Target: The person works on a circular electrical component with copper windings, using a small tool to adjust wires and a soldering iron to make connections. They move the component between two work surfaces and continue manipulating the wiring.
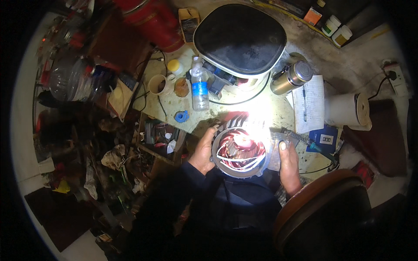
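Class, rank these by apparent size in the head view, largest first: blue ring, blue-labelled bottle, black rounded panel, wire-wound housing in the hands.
1. Black rounded panel
2. Wire-wound housing
3. Blue-labelled bottle
4. Blue ring

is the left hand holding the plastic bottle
No, the left hand grips the motor, while the bottle is on the table, apart from it.

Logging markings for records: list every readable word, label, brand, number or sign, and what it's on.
None legible.
Notebook page: handwriting, too small.
Clear bottle's blue label: too small.
Blue box's white label: too small.
White bottles: print too small.
Orange box: print too small.
Motor housing: none visible, glare on part.
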Demonstrator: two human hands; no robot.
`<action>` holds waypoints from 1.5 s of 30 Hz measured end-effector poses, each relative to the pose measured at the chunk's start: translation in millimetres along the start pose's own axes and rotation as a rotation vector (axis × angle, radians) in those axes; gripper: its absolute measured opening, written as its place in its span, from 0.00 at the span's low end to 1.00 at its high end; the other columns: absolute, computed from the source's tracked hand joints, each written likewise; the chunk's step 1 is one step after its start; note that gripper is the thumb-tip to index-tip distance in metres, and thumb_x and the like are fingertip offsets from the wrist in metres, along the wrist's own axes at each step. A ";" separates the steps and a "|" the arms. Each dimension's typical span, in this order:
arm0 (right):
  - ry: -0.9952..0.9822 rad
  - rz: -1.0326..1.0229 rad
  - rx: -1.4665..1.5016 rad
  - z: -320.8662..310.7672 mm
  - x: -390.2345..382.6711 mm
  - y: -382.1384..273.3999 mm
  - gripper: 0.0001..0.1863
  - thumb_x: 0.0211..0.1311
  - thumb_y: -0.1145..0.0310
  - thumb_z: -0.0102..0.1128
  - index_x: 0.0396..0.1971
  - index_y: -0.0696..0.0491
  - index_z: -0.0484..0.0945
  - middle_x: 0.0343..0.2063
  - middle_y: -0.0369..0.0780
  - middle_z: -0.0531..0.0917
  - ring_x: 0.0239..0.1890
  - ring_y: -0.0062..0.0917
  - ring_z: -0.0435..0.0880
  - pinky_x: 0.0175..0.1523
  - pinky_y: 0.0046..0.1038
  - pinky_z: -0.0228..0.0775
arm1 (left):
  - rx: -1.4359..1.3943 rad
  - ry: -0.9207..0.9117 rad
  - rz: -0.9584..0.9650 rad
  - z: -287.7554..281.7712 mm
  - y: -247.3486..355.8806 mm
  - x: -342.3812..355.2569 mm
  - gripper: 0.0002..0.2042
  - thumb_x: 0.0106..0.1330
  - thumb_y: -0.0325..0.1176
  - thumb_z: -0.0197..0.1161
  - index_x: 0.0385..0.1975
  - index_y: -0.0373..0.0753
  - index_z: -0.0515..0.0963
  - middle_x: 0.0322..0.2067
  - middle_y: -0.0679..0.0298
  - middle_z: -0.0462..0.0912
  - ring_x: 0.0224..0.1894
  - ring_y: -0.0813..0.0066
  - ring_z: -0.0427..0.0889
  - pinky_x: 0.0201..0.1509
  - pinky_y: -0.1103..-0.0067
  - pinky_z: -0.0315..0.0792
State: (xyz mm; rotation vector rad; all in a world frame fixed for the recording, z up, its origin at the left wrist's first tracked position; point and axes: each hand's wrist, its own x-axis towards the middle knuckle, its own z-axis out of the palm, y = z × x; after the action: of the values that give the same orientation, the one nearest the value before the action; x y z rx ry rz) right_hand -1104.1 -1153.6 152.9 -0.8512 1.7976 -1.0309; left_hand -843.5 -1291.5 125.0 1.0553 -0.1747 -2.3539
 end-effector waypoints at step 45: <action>-0.962 0.322 -0.324 457.2 -325.0 -114.9 0.38 0.87 0.38 0.54 0.74 0.58 0.75 0.66 0.47 0.82 0.66 0.39 0.83 0.70 0.44 0.77 | -1.022 0.523 0.752 -328.2 -123.1 -553.8 0.18 0.83 0.50 0.62 0.43 0.41 0.87 0.37 0.61 0.93 0.39 0.69 0.91 0.52 0.67 0.87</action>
State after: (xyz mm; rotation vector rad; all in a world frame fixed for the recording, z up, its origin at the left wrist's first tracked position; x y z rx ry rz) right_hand -545.8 -1061.8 241.6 -0.9761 1.1931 -0.0478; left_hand -359.4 -860.3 221.0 0.8030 0.6480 -1.1467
